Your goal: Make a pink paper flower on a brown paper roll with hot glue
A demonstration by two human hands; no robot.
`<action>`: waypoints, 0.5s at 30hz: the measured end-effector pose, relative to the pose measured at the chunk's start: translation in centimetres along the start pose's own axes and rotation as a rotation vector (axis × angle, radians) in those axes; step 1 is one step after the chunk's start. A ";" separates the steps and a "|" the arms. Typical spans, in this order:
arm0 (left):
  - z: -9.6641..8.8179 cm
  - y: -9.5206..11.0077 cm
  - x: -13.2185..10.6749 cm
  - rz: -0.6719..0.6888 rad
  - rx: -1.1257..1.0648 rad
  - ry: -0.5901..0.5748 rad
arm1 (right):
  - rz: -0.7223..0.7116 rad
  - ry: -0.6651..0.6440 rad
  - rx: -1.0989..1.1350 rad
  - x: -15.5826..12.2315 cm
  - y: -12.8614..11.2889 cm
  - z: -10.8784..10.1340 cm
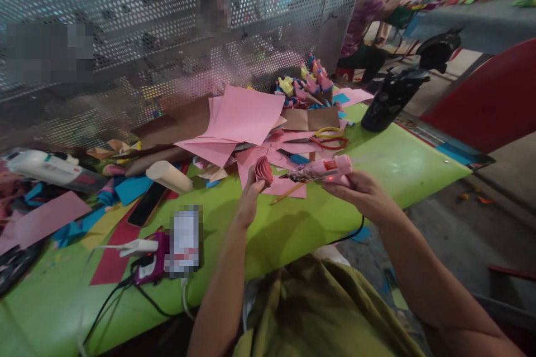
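In my left hand (250, 201) is a coiled pink paper rose (263, 171), pinched between the fingers above the green table. My right hand (363, 189) is closed round a pink glue gun (335, 168) with a small red light. The gun's nozzle points left, close to the paper rose; whether they touch I cannot tell. Below the gun, a pencil (288, 193) lies on pink paper. Behind it rest scissors (329, 138) with yellow and red handles. A stack of pink sheets (247, 114) lies beyond my left hand.
Finished-looking paper flowers (307, 86) are heaped at the back by a perforated metal panel (259, 17). A dark tumbler (393, 100) stands at the right. On the left are a phone (147, 203), a purple power strip (153, 259) with cables and a paper roll (170, 176). A person (366, 17) sits beyond.
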State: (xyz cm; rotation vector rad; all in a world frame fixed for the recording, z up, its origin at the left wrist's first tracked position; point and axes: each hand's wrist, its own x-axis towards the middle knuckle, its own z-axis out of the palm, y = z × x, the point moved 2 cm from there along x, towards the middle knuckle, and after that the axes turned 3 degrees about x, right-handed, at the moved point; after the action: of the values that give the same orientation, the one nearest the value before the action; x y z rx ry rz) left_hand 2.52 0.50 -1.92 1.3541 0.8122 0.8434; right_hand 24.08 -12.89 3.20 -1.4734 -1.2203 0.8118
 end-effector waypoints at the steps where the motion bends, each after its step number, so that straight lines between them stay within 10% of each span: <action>1: 0.0 0.0 0.0 0.000 -0.003 -0.003 | 0.018 0.028 0.027 0.1 0.3 -0.3; 9: 0.2 0.7 -0.5 -0.012 -0.027 -0.009 | 0.172 0.266 0.010 1.9 4.8 -4.4; 15: 0.3 1.1 -0.7 0.006 -0.043 -0.025 | 0.280 0.403 -0.536 2.0 7.3 -6.9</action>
State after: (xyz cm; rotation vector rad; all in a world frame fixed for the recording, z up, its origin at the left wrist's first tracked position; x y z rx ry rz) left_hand 2.41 -0.27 -0.77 1.3270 0.7673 0.8425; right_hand 33.03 -12.67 -1.80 -2.1569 -0.9704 0.3366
